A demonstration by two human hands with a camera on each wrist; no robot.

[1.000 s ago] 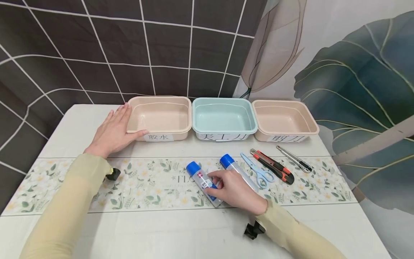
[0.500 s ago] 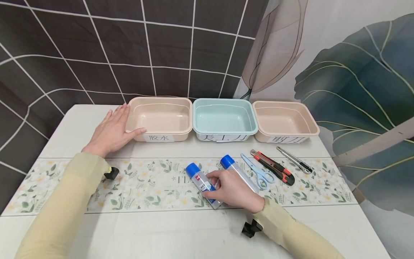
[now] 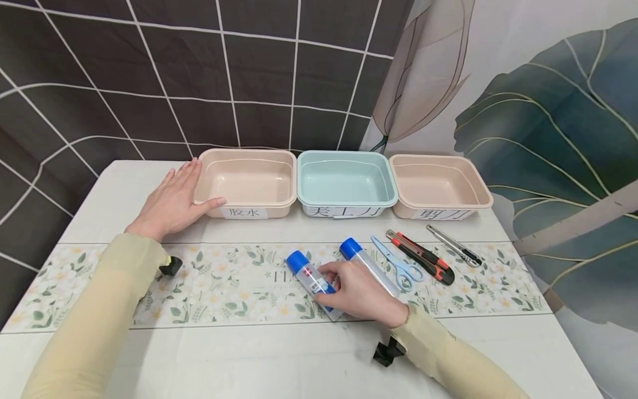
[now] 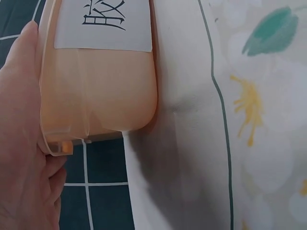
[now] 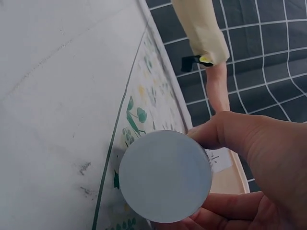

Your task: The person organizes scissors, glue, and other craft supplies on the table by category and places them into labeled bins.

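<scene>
Head: R hand (image 3: pixel 360 292) round btl (image 3: pixel 310 277)

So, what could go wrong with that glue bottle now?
The right hand pinches the round glue bottle by its sides, so it might slip and roll. That hand is also right beside the second glue bottle, which could get knocked into the light-blue scissors next to it.
</scene>
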